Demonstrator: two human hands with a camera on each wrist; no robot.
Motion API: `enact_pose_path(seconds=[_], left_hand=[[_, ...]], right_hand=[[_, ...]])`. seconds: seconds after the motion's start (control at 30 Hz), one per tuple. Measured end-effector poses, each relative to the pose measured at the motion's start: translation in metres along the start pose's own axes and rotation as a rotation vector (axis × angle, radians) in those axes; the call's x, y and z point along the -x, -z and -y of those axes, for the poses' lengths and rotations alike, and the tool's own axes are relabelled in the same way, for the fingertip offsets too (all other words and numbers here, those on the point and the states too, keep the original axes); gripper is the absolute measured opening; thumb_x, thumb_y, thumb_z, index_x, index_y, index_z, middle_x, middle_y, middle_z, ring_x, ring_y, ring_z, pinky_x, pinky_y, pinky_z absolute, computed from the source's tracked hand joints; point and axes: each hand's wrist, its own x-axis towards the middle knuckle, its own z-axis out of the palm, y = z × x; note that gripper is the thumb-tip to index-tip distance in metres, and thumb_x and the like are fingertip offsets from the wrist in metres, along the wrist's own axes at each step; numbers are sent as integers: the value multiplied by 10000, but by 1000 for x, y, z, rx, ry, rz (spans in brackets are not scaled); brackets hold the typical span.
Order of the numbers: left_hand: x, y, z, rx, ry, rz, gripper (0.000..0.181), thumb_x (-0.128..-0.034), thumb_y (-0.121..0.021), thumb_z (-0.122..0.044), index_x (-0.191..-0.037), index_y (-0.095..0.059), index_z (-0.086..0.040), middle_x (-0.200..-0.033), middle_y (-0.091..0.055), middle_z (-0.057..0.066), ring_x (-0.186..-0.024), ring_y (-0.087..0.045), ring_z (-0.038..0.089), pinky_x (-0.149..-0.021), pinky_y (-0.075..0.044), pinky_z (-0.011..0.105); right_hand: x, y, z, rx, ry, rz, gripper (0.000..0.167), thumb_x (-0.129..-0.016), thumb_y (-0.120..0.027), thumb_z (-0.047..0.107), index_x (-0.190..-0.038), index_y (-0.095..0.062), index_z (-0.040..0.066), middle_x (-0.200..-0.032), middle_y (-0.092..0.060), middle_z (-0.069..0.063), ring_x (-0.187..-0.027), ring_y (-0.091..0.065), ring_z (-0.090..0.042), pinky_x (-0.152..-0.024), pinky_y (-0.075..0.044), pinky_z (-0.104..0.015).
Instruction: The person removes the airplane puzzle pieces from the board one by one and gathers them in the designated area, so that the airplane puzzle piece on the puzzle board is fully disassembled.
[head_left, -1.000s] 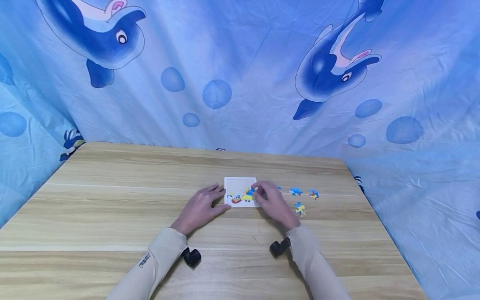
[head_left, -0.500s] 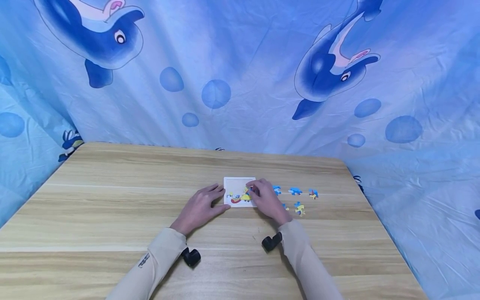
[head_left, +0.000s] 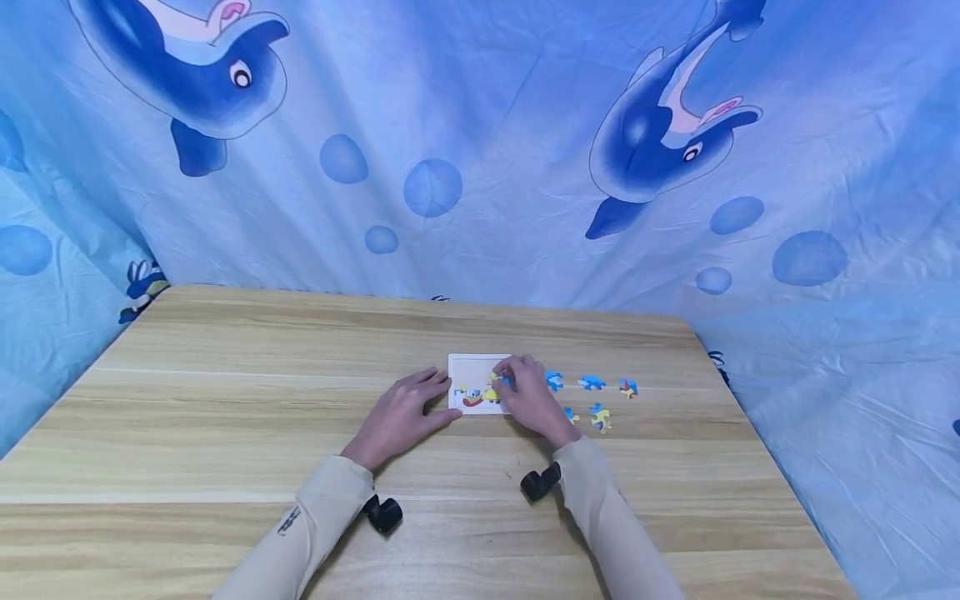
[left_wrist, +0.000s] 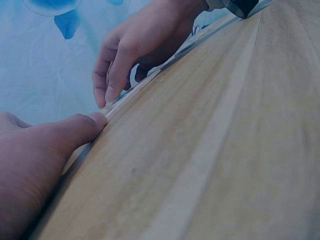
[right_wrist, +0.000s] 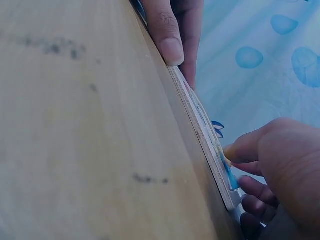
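A white-rimmed puzzle board (head_left: pixel 461 361) lies flat on the table, with a yellow, red and blue picture along its near part. My left hand (head_left: pixel 401 417) rests beside its left edge, fingers extended, the thumb touching the near left corner; the right wrist view shows that thumb (right_wrist: pixel 171 47) on the board's edge. My right hand (head_left: pixel 531 400) is over the board's right half, thumb and forefinger pinching a small puzzle piece at the picture's upper part. Those fingers hide most of the piece. Blue shows below the right thumb (right_wrist: pixel 235 150) in the right wrist view.
Several loose jigsaw pieces lie right of the board, among them a blue one (head_left: pixel 592 382), a red-and-blue one (head_left: pixel 628 388) and a yellow-and-blue one (head_left: pixel 600 417). The wooden table (head_left: pixel 225 375) ends at a blue dolphin-print curtain (head_left: pixel 517 208).
My right hand has moved a little left over the board with the piece, uncovering loose pieces to its right. The left hand has stayed in place.
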Motion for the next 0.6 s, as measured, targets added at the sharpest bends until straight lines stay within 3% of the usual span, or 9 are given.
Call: enact_pose_path(seconds=[0.23, 0.6], left_hand=[[0, -1, 1, 5, 3, 1, 590, -956, -740, -458, -1357, -685, -29, -1414, -622, 141, -1384, -513, 338, -1106, -444, 531], [1, -1, 0, 2, 1, -7, 589, -950, -748, -451, -1349, -688, -22, -1409, -624, 145, -1380, -517, 342, -1109, -442, 527]], right_hand=[[2, -1, 1, -13, -7, -15, 184, -997, -661, 139, -1171, -649, 78, -1288, -475, -159, -1185, -394, -349, -979, -427, -525], [4, 1, 1, -27, 15, -38, 248, -1014, -588, 38, -1242, -680, 5, -1156, -571, -132, -1134, -449, -330, -925, -455, -468]])
